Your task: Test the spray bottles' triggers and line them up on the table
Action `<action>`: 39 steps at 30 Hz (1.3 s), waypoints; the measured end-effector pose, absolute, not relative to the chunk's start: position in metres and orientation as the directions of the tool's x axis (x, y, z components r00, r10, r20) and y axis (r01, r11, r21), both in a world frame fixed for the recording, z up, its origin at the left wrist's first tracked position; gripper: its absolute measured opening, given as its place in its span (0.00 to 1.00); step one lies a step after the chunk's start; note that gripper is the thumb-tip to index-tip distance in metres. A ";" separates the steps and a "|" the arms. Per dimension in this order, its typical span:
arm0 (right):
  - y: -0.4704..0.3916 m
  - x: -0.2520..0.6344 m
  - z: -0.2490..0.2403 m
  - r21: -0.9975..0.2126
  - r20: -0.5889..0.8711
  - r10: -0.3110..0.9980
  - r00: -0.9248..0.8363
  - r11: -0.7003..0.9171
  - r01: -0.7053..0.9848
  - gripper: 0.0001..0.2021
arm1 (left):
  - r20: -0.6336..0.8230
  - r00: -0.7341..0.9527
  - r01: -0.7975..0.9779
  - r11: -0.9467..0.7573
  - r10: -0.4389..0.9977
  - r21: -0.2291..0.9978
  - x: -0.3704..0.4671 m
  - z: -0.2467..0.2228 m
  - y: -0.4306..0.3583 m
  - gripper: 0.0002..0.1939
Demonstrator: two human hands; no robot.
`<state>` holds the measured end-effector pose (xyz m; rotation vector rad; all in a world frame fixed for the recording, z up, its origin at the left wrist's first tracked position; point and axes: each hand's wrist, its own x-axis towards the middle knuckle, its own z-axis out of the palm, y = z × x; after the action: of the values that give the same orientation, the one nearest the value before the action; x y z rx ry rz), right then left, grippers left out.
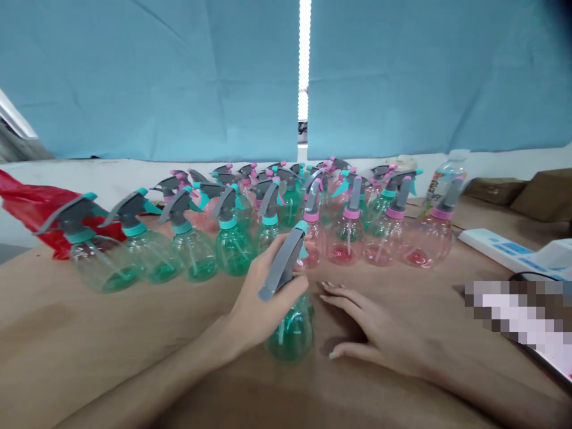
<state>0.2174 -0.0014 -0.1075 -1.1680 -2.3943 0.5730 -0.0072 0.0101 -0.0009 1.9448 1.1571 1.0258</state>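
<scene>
At the centre of the frame, the left hand (268,280) is curling around the neck of a round, see-through green plastic spray bottle (290,333), gripping it while its grey trigger head is leaning over the knuckles. The fingers and thumb are covering the neck, so its collar is staying out of sight. Just right of it, the right hand (375,328) is holding nothing, its fingers stretching loosely apart toward the bottle; whether the fingertips are touching the brown wooden tabletop (53,333) is hard to tell. Both forearms are running out of the frame at the bottom.

Across the middle, a front row is standing: green-tinted spray bottles with turquoise collars (194,256) on the left, pink-tinted spray bottles with pink collars (379,244) on the right. Behind them, more grey trigger heads are overlapping too closely for counting, and their bodies are mostly hiding. At the left edge, a crumpled red plastic bag (27,199) is being cut off. At the right, pixelation is obscuring a flat object (522,325) below a white-and-blue power strip (500,250), and a clear drink bottle (447,170) is partly disappearing behind a pink one.
</scene>
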 end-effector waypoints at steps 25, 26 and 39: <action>0.001 0.230 -0.107 -0.558 0.170 0.803 -0.571 0.556 0.616 0.33 | 0.322 0.332 0.517 -0.457 0.887 0.724 -0.005 0.011 0.013 0.06; 0.001 0.230 -0.108 -0.555 0.175 0.801 -0.573 0.561 0.614 0.33 | 0.306 0.338 0.517 -0.447 0.890 0.730 -0.005 0.012 0.013 0.06; 0.002 0.229 -0.108 -0.561 0.189 0.799 -0.570 0.565 0.605 0.30 | 0.321 0.215 0.531 -0.386 0.922 0.754 -0.002 0.003 0.009 0.04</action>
<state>0.2293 0.0016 -0.1081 -1.1346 -2.3752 0.6189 -0.0025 0.0092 0.0025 2.0040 1.3398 1.0525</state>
